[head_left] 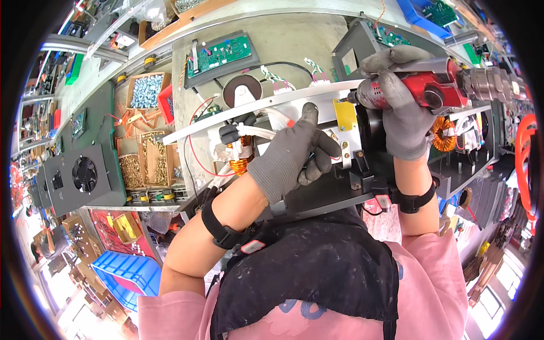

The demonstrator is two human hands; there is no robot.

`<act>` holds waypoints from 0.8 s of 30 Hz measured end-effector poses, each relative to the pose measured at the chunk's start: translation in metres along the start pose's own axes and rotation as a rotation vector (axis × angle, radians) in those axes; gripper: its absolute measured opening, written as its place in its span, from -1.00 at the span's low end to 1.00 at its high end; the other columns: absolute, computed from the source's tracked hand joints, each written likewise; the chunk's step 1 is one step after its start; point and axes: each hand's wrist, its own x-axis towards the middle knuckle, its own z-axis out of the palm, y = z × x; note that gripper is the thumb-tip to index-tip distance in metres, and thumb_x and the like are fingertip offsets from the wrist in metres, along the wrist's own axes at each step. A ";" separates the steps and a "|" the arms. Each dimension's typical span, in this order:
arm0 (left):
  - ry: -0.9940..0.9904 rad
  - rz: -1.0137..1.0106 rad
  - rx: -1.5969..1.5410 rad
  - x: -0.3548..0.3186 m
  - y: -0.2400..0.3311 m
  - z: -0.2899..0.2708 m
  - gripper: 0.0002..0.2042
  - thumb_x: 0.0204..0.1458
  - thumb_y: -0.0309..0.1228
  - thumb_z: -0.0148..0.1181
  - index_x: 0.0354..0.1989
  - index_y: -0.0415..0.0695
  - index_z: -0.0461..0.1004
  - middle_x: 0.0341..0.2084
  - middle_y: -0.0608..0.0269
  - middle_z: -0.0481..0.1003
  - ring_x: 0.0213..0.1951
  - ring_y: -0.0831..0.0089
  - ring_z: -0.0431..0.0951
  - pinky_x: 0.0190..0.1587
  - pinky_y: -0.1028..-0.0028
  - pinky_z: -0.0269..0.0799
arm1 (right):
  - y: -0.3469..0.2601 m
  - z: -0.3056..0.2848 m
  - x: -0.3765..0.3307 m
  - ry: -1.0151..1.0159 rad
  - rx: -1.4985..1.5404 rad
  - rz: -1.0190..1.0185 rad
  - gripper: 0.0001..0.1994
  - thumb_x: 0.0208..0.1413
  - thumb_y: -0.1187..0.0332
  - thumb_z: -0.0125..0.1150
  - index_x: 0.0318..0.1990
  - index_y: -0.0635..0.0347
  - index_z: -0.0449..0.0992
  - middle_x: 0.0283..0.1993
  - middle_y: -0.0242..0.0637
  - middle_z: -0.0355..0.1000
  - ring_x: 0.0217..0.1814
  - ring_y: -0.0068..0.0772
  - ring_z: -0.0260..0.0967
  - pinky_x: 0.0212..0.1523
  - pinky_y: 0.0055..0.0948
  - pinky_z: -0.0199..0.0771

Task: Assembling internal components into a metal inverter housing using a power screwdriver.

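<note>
My right hand (405, 110), in a grey glove, is wrapped round a red power screwdriver (439, 88) lying level. Its tip points left and reaches the top of a yellow plate (345, 116) on a metal chassis (326, 195). My left hand (300, 150), gloved too, is over the middle of the chassis, beside white cables (258, 132). One digit stretches up toward the long pale metal strip (249, 112); the other fingers curl in. Whatever they may hold is hidden. Copper-wound coils (241, 164) sit left of this hand, and another ring coil (443, 134) lies right of my right wrist.
Behind the chassis lie a green circuit board (226, 52) and a dark reel (242, 90). Bins of screws (148, 90) and brass parts (129, 170) stand left, near a panel with a fan (84, 174). A blue crate (127, 275) is lower left; a red-orange hose (522, 170) hangs right.
</note>
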 end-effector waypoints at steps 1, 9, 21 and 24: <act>0.000 0.021 0.021 -0.001 0.001 -0.001 -0.22 0.16 0.18 -0.61 -0.39 -0.31 0.44 -0.76 0.29 0.30 -0.79 0.61 0.15 -0.69 0.58 0.14 | 0.003 0.001 0.000 0.025 0.081 0.052 -0.71 -0.07 0.67 0.10 -0.14 0.32 0.33 -0.31 -0.07 0.45 -0.54 -0.55 0.30 -0.56 -0.58 0.34; -0.067 0.119 0.021 -0.007 -0.001 -0.002 -0.63 0.21 -0.25 -0.24 -0.16 -0.34 0.40 -0.47 0.17 0.45 -0.57 0.53 0.41 -0.51 0.58 0.34 | 0.009 0.008 0.003 -0.010 0.109 0.148 -0.71 -0.14 0.71 0.12 -0.21 0.28 0.36 -0.43 -0.23 0.42 -0.55 -0.58 0.31 -0.57 -0.59 0.32; -0.012 0.160 -0.062 -0.020 0.005 -0.008 -0.71 0.17 -0.37 -0.05 -0.07 -0.35 0.35 -0.36 0.07 0.49 -0.49 0.50 0.50 -0.49 0.57 0.46 | 0.013 0.015 0.006 -0.088 -0.163 0.022 -0.78 -0.07 0.57 0.12 -0.22 0.25 0.30 -0.41 -0.18 0.38 -0.63 -0.59 0.17 -0.65 -0.57 0.17; 0.028 0.070 0.083 -0.022 0.005 -0.014 -0.70 0.16 -0.31 0.00 -0.14 -0.35 0.41 -0.42 0.12 0.49 -0.61 0.57 0.44 -0.59 0.62 0.38 | 0.013 0.014 0.004 -0.062 -0.145 0.224 -0.79 -0.07 0.56 0.12 -0.24 0.27 0.31 -0.41 -0.19 0.38 -0.60 -0.58 0.21 -0.62 -0.58 0.22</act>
